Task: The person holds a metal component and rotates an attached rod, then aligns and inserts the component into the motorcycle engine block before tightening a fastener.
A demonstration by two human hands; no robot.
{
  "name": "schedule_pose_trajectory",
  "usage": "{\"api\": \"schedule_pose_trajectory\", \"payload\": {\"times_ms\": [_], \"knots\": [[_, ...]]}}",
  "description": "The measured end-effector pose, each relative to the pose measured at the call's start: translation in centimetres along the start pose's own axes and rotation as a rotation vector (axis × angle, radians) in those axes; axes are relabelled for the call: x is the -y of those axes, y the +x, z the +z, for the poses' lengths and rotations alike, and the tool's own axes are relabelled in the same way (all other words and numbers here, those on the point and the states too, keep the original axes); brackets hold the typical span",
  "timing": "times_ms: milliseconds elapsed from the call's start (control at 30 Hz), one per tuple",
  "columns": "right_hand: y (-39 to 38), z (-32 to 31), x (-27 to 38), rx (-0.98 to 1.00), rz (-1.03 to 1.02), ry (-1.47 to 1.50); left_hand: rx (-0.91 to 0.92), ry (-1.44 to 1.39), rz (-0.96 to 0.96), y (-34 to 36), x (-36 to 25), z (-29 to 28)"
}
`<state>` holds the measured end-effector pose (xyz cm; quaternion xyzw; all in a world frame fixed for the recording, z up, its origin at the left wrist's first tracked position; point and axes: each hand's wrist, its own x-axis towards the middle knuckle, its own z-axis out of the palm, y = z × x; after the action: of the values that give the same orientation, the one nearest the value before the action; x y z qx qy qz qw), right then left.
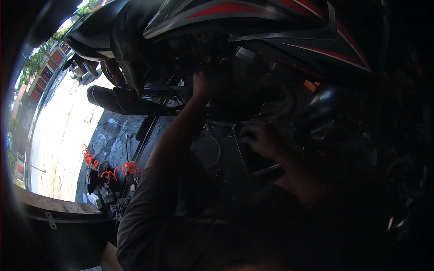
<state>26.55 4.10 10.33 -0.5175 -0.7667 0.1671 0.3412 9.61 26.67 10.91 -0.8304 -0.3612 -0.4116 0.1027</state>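
A black motorcycle [298,43] with red and grey stripes fills the upper part of the head view. My left hand [199,85] reaches up into the dark gap under its side panel, by the engine area; deep shadow hides its fingers and anything in them. Lower and to the right, my right hand [262,137] hovers over a dark tray [246,165] with a pale rim. Its fingers are bent and look apart, and I see nothing held between them. The tray's contents are too dark to make out.
An exhaust muffler [122,103] juts out left of my left forearm. An orange coiled hose [120,170] lies on the stained floor at the left, beside dark items and a small white container [94,200]. A ledge [54,204] runs along the lower left. Sunlit pavement [63,135] lies beyond.
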Motion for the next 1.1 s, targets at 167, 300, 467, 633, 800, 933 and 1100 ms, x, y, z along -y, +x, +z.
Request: {"api": "schedule_pose_trajectory", "payload": {"times_ms": [167, 300, 467, 633, 800, 933, 1100], "knots": [[0.3, 0.1, -0.2, 0.000, -0.004, 0.005, -0.018, 0.134, 0.087, 0.9, 2.8, 1.9], [0.2, -0.3, -1.9, -0.024, -0.009, -0.023, 0.332, 0.234, 0.005, 2.7, -1.1, -1.2], [0.7, -0.3, -1.9, 0.030, 0.037, 0.018, 0.699, 0.229, -0.139, 4.1, 1.2, 0.3], [1.7, -0.1, -0.7, 0.003, 0.046, 0.016, 0.299, 0.017, -0.181, 0.8, 6.8, 5.5], [1.8, -0.1, -1.4, -0.065, 0.096, 0.083, 0.190, -0.007, -0.202, 1.5, 4.2, 4.8], [2.3, 0.1, -0.1, -0.176, 0.096, 0.072, -0.252, -0.309, -0.188, -1.4, 0.9, 1.5], [2.8, -0.2, 0.9, -0.436, -0.121, -0.101, 0.203, -1.254, -0.566, -9.1, -8.4, -4.4]]}}
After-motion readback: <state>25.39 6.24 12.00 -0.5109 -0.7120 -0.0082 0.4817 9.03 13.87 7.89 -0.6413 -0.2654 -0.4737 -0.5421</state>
